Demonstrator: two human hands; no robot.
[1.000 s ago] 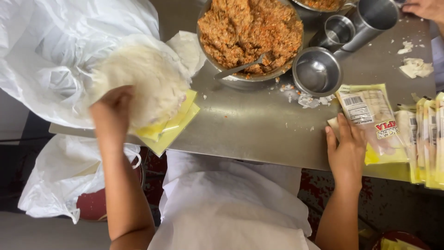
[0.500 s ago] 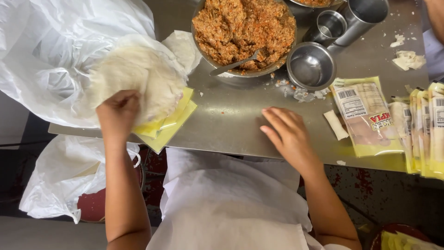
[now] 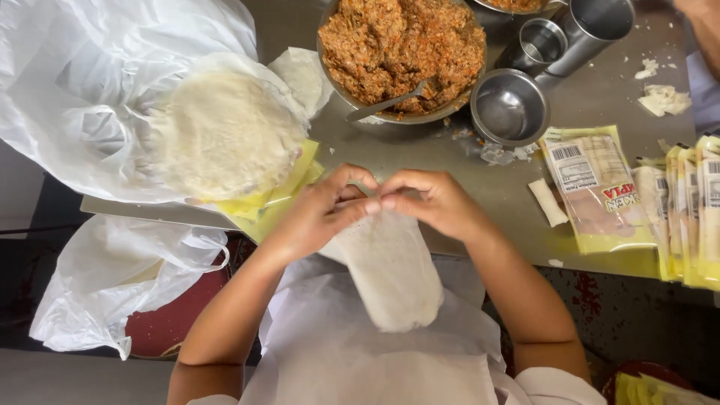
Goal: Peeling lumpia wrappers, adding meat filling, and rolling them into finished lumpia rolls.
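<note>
Steel tabletop [image 3: 420,187] fills my view, with a big round metal bowl of orange-brown minced filling [image 3: 403,52] at its far side. Nearer left, I see a stack of pale round wrappers [image 3: 225,135] on white plastic. My left hand [image 3: 319,214] and right hand [image 3: 435,202] pinch one thin white wrapper sheet [image 3: 390,274] hanging off the table edge.
</note>
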